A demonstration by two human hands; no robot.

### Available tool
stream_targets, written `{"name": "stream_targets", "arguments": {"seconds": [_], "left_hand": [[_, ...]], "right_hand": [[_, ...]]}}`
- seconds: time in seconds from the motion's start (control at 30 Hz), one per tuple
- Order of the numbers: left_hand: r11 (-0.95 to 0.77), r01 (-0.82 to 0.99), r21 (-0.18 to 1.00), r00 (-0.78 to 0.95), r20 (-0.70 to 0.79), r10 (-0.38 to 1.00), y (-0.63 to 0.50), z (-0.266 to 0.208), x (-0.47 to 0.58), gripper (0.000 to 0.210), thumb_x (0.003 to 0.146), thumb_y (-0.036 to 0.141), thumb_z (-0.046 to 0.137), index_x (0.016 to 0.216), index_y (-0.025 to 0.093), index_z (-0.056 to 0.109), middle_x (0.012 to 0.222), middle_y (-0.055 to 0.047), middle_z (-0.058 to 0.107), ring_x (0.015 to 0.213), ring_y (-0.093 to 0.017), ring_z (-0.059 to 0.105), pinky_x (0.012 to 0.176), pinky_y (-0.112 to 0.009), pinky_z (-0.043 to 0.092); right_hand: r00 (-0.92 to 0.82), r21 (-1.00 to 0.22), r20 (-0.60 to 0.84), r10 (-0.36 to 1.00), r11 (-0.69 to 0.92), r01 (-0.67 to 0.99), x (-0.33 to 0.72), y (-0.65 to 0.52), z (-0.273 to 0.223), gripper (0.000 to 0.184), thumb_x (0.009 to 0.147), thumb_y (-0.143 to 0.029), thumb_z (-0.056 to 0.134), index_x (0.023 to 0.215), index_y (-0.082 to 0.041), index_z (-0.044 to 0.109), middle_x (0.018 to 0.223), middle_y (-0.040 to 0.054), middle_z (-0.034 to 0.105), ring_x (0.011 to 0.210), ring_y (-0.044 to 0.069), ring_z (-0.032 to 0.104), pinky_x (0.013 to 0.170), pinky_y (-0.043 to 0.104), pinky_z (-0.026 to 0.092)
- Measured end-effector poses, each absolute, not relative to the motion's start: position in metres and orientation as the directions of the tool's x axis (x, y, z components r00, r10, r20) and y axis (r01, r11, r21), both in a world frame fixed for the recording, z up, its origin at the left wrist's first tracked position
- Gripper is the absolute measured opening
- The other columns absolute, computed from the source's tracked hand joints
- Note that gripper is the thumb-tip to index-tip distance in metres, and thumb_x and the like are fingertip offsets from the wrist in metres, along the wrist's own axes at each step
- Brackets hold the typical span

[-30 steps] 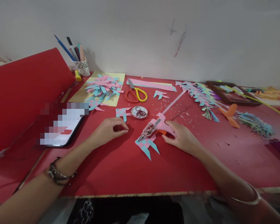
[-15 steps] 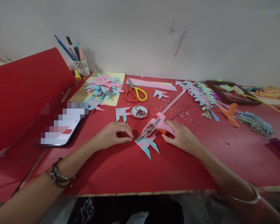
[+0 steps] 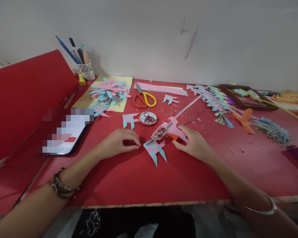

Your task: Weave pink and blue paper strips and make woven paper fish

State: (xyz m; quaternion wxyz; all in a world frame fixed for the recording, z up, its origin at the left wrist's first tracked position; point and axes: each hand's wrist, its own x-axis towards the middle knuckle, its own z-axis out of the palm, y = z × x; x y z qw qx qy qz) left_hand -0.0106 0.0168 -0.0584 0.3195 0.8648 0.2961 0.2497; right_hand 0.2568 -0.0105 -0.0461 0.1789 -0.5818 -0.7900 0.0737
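Observation:
My right hand [image 3: 194, 145] grips the handle of a pink hot glue gun [image 3: 175, 129], with a clear glue stick [image 3: 187, 107] poking out of its back. The gun's metal nozzle points down onto the left corner of a woven pink and blue paper fish [image 3: 154, 151] lying on the red table. Just left of that corner, my left hand [image 3: 121, 142] has thumb and forefinger pinched together. Whatever may be between those fingertips is too small to make out.
Beyond my hands are a second paper fish [image 3: 129, 120], a small dish of dark thread [image 3: 148, 118] and scissors [image 3: 144, 97]. A pile of paper strips [image 3: 109, 91] stands behind a phone [image 3: 69, 138]. Paper garlands [image 3: 211, 96] and tassels [image 3: 273, 130] lie right.
The glue gun has tilted slightly, its body lifting and its glue stick shifting right. The paper fish under the nozzle has turned a little. My left hand stays nearly still.

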Motion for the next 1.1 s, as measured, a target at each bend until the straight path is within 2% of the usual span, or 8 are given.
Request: {"name": "stream_targets", "arguments": {"seconds": [0.17, 0.3, 0.5, 0.6, 0.73, 0.9, 1.1], "left_hand": [[-0.665, 0.290, 0.689, 0.725, 0.295, 0.622, 0.017, -0.058, -0.011, 0.011, 0.076, 0.022, 0.055, 0.071, 0.017, 0.063, 0.075, -0.001, 0.067, 0.067, -0.008, 0.061, 0.063, -0.016, 0.046], [-0.745, 0.280, 0.605, 0.751, 0.345, 0.562, 0.012, -0.056, -0.010, 0.012, 0.078, 0.023, 0.054, 0.073, 0.018, 0.064, 0.077, -0.002, 0.068, 0.070, -0.009, 0.062, 0.066, -0.016, 0.044], [-0.831, 0.328, 0.450, 0.831, 0.281, 0.480, -0.004, -0.055, 0.002, 0.020, 0.084, 0.027, 0.045, 0.080, 0.022, 0.064, 0.091, 0.000, 0.069, 0.081, -0.011, 0.063, 0.070, -0.021, 0.041], [-0.838, 0.358, 0.412, 0.846, 0.236, 0.478, -0.008, -0.056, 0.007, 0.021, 0.085, 0.024, 0.044, 0.080, 0.022, 0.065, 0.097, 0.000, 0.068, 0.082, -0.013, 0.063, 0.068, -0.021, 0.042], [-0.814, 0.393, 0.428, 0.848, 0.172, 0.501, -0.009, -0.057, 0.008, 0.021, 0.084, 0.021, 0.044, 0.079, 0.021, 0.065, 0.102, 0.000, 0.067, 0.086, -0.013, 0.062, 0.069, -0.019, 0.044], [-0.811, 0.384, 0.441, 0.854, 0.165, 0.494, -0.009, -0.057, 0.007, 0.020, 0.084, 0.022, 0.045, 0.080, 0.020, 0.065, 0.101, -0.001, 0.067, 0.088, -0.013, 0.062, 0.071, -0.019, 0.044], [-0.741, 0.341, 0.579, 0.769, 0.282, 0.574, -0.004, -0.056, 0.001, 0.017, 0.082, 0.027, 0.048, 0.080, 0.021, 0.064, 0.088, -0.001, 0.068, 0.077, -0.010, 0.062, 0.068, -0.017, 0.045]], "right_hand": [[-0.248, -0.306, 0.192, 0.950, 0.298, 0.904, 0.256, -0.011, -0.046, 0.034, 0.070, -0.035, 0.049, 0.097, -0.017, 0.055, 0.090, 0.0097, 0.066, 0.075, 0.021, 0.062, 0.058, 0.028, 0.046], [-0.226, -0.271, 0.172, 0.959, 0.267, 0.925, 0.256, -0.011, -0.048, 0.037, 0.070, -0.037, 0.050, 0.101, -0.016, 0.055, 0.094, 0.0106, 0.065, 0.077, 0.023, 0.062, 0.059, 0.029, 0.046], [-0.246, -0.261, 0.183, 0.952, 0.288, 0.921, 0.257, -0.012, -0.048, 0.035, 0.072, -0.037, 0.049, 0.100, -0.018, 0.055, 0.092, 0.0094, 0.065, 0.077, 0.023, 0.062, 0.059, 0.030, 0.047], [-0.241, -0.276, 0.202, 0.949, 0.292, 0.916, 0.257, -0.012, -0.048, 0.032, 0.071, -0.036, 0.050, 0.099, -0.019, 0.055, 0.088, 0.0080, 0.066, 0.072, 0.022, 0.062, 0.057, 0.029, 0.046], [-0.208, -0.323, 0.196, 0.958, 0.263, 0.909, 0.255, -0.012, -0.047, 0.034, 0.070, -0.038, 0.050, 0.097, -0.017, 0.055, 0.089, 0.0096, 0.065, 0.074, 0.022, 0.062, 0.058, 0.030, 0.046], [-0.143, -0.381, 0.247, 0.958, 0.232, 0.895, 0.255, -0.010, -0.046, 0.037, 0.071, -0.041, 0.050, 0.097, -0.016, 0.055, 0.088, 0.0097, 0.065, 0.075, 0.022, 0.061, 0.061, 0.030, 0.046], [0.001, -0.267, 0.358, 0.934, 0.101, 0.958, 0.272, -0.001, -0.051, 0.040, 0.072, -0.047, 0.050, 0.098, -0.018, 0.055, 0.085, 0.0096, 0.064, 0.075, 0.025, 0.060, 0.058, 0.033, 0.044]]}}
